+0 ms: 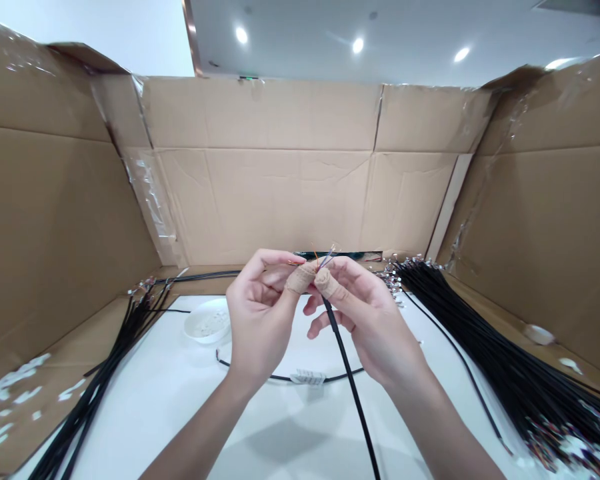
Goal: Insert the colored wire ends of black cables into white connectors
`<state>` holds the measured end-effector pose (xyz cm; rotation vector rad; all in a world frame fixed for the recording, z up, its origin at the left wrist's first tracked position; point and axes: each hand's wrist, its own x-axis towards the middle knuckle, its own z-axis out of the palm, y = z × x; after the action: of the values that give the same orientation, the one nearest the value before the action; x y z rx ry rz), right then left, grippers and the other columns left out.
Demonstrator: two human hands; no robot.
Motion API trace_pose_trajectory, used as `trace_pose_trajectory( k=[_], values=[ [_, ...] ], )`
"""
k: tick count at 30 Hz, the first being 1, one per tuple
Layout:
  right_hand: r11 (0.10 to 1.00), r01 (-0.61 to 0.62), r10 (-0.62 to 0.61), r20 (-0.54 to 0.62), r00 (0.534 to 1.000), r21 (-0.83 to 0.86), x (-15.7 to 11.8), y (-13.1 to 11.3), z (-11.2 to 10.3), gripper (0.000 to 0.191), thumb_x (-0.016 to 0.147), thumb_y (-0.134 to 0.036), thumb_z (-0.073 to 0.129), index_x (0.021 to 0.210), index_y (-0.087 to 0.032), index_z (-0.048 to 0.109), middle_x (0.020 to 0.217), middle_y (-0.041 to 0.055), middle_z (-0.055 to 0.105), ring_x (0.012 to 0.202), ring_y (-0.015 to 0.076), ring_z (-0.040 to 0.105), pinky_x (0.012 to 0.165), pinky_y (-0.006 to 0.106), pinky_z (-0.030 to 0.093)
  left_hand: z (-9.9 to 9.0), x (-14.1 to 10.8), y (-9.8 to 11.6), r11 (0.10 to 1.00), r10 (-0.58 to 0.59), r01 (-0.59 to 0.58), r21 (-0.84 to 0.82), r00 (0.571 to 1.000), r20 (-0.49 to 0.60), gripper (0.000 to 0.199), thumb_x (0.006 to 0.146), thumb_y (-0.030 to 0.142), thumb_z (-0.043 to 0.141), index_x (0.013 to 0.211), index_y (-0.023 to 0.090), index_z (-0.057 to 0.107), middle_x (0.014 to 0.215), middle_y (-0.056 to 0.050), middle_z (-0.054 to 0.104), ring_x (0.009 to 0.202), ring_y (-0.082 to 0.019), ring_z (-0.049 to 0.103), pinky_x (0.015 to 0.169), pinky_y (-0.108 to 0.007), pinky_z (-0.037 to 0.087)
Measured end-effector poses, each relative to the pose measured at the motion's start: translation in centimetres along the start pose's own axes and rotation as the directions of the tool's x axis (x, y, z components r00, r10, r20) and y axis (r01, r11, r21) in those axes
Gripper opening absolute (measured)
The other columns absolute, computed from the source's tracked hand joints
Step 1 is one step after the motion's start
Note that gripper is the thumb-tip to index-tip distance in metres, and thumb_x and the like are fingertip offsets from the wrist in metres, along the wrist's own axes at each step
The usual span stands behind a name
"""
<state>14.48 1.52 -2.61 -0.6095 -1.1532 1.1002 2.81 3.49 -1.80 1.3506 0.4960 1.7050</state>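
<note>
My taped thumbs (301,278) press together, pinching the thin coloured wires (325,259) splayed from the black cable (347,360) at centre frame between my left hand (260,320) and right hand (365,327), while a thick cable bundle (500,347) waits at lower right and a thinner cable bundle (105,367) at lower left.

Lighting bright and even, from ceiling downlights (358,45) along the top of the frame. Soft grey shadow (290,441) at lower centre; glare on packing tape (150,207) at left. Wide-angle bowing at frame edges; focus acceptable throughout.
</note>
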Motion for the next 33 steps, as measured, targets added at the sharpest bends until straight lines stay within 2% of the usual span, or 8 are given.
trace_pose_trajectory(
  k=[6, 10, 14, 18, 20, 27, 29, 33],
  values=[
    [0.970, 0.239, -0.231, -0.152, 0.961, 0.037, 0.3, 0.3, -0.4, 0.023, 0.077, -0.022, 0.080, 0.096, -0.022, 0.067, 0.092, -0.0018, 0.069, 0.085, 0.0083, 0.066, 0.072, 0.016, 0.057, 0.3, 0.1, -0.2, 0.961, -0.190, 0.208, -0.181, 0.976, 0.111, 0.011, 0.077, 0.013, 0.080, 0.074, 0.015, 0.070, 0.078, -0.001, 0.076, 0.073, -0.011, 0.070, 0.063, -0.017, 0.058],
    [0.934, 0.356, -0.345, -0.208, 0.915, 0.018, 0.5, 0.4, -0.5, 0.027, 0.078, -0.013, 0.078, 0.100, -0.022, 0.064, 0.077, -0.0047, 0.071, 0.068, 0.0070, 0.066, 0.066, 0.017, 0.057, 0.4, 0.1, -0.4, 0.927, -0.276, 0.301, -0.224, 0.952, 0.136, 0.012, 0.077, 0.012, 0.080, 0.074, 0.015, 0.069, 0.075, -0.001, 0.074, 0.069, -0.010, 0.068, 0.063, -0.018, 0.058],
    [0.877, 0.473, -0.474, -0.293, 0.830, -0.078, 0.6, 0.7, 0.1, 0.028, 0.078, -0.006, 0.074, 0.095, -0.023, 0.060, 0.071, -0.0084, 0.064, 0.069, 0.0080, 0.068, 0.070, 0.020, 0.057, 0.4, -0.2, -0.4, 0.875, -0.359, 0.391, -0.287, 0.920, 0.158, 0.014, 0.076, 0.015, 0.081, 0.076, 0.015, 0.067, 0.081, -0.003, 0.074, 0.075, -0.012, 0.069, 0.070, -0.022, 0.060],
    [0.833, 0.515, -0.551, -0.362, 0.752, -0.201, 0.4, 1.4, 0.8, 0.028, 0.075, -0.006, 0.074, 0.083, -0.024, 0.054, 0.078, -0.0062, 0.059, 0.073, 0.0091, 0.065, 0.070, 0.022, 0.056, 1.1, -0.6, -0.6, 0.827, -0.408, 0.434, -0.357, 0.901, 0.148, 0.023, 0.071, 0.012, 0.084, 0.090, 0.016, 0.071, 0.085, -0.001, 0.072, 0.080, -0.010, 0.068, 0.075, -0.018, 0.056],
    [0.833, 0.503, -0.554, -0.366, 0.748, -0.232, 0.2, 1.5, 0.9, 0.028, 0.077, -0.008, 0.073, 0.081, -0.025, 0.052, 0.080, -0.0048, 0.057, 0.075, 0.0103, 0.065, 0.072, 0.025, 0.056, 1.6, -0.9, -0.8, 0.799, -0.436, 0.456, -0.393, 0.888, 0.145, 0.023, 0.073, 0.012, 0.083, 0.093, 0.015, 0.074, 0.087, -0.002, 0.072, 0.082, -0.009, 0.068, 0.078, -0.016, 0.055],
    [0.871, 0.452, -0.490, -0.275, 0.827, -0.191, -0.1, 1.4, 1.1, 0.030, 0.084, -0.017, 0.068, 0.101, -0.029, 0.046, 0.071, -0.0056, 0.057, 0.076, 0.0180, 0.071, 0.074, 0.035, 0.060, 1.7, -0.8, -0.9, 0.746, -0.455, 0.453, -0.489, 0.882, 0.122, 0.008, 0.076, 0.010, 0.080, 0.073, 0.016, 0.074, 0.075, 0.002, 0.070, 0.067, -0.005, 0.064, 0.070, -0.012, 0.055],
    [0.813, 0.518, -0.577, -0.243, 0.780, -0.267, -0.1, 1.8, 1.2, 0.032, 0.085, -0.013, 0.065, 0.104, -0.030, 0.045, 0.072, -0.0052, 0.059, 0.080, 0.0193, 0.072, 0.080, 0.039, 0.060, 1.6, -0.6, -0.4, 0.731, -0.473, 0.466, -0.498, 0.873, 0.123, 0.011, 0.079, 0.007, 0.075, 0.072, 0.015, 0.074, 0.073, 0.002, 0.069, 0.066, -0.005, 0.065, 0.069, -0.011, 0.056],
    [0.523, 0.702, -0.831, -0.103, 0.547, -0.484, -0.6, 2.9, 1.0, 0.040, 0.081, -0.001, 0.064, 0.106, -0.032, 0.057, 0.090, -0.0002, 0.063, 0.085, 0.0209, 0.069, 0.084, 0.046, 0.060, 1.4, -0.3, 1.0, 0.699, -0.525, 0.523, -0.487, 0.838, 0.146, 0.020, 0.080, -0.001, 0.069, 0.068, 0.015, 0.071, 0.068, 0.001, 0.067, 0.064, -0.005, 0.065, 0.064, -0.010, 0.055]
  ],
)
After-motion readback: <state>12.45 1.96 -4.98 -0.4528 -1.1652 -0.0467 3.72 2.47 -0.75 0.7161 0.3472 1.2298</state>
